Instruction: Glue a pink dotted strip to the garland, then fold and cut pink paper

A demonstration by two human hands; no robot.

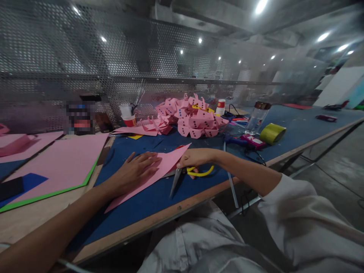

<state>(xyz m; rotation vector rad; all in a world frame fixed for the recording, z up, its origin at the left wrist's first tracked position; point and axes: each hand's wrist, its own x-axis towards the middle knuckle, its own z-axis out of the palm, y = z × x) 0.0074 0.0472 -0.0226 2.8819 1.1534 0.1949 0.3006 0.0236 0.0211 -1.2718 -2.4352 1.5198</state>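
A folded-looking sheet of pink paper (159, 172) lies slantwise on the blue tabletop, its right tip raised a little. My left hand (139, 167) rests flat on it with the fingers stretched out. At the paper's right end my right hand (189, 159) is closed, its thumb and fingers at the sheet's edge. That hand also holds a pair of scissors (199, 172) with yellow handles, the blades pointing down toward the table's front edge. Part of the scissors is hidden by my fingers.
Behind my hands stands a heap of pink paper shapes with dark dots (196, 123). Large pink and green sheets (62, 163) lie at left. A paper cup (129, 117), a clear bottle (256, 119), a yellow-green roll (273, 133) and a glue gun (241, 140) stand around.
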